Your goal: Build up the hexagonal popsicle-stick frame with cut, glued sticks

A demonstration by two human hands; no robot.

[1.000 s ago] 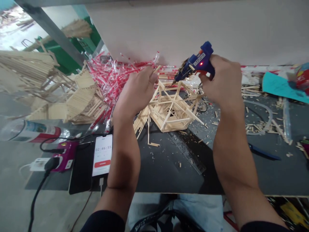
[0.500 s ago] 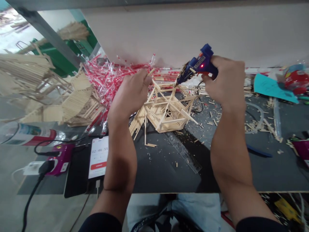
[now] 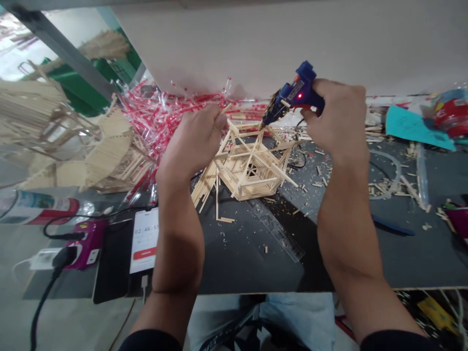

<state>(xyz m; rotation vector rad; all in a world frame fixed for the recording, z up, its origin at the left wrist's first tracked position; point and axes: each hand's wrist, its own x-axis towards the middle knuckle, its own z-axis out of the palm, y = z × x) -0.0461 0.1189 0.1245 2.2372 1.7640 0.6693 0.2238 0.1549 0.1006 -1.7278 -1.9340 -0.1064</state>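
A six-sided frame of thin wooden sticks (image 3: 252, 163) stands on the dark mat (image 3: 248, 253) in the middle. My left hand (image 3: 195, 141) is closed in a pinch on a short wooden stick (image 3: 225, 108) at the frame's upper left edge. My right hand (image 3: 338, 119) grips a blue hot glue gun (image 3: 292, 95) with a red light on. The gun's nozzle touches the top of the frame at its far side. Loose sticks (image 3: 204, 183) lean against the frame's left.
Red and clear plastic wrappers (image 3: 161, 112) lie heaped behind. Finished stick pieces (image 3: 109, 156) sit at left. A phone showing a timer (image 3: 144, 239), a purple device (image 3: 87, 241), a clear ruler (image 3: 278, 229), a blue-handled tool (image 3: 393, 225) and stick scraps lie about.
Both hands and the glue gun stay at the frame's top; the view has drifted, so everything sits slightly further left and lower. The nozzle has stayed at the top joint.
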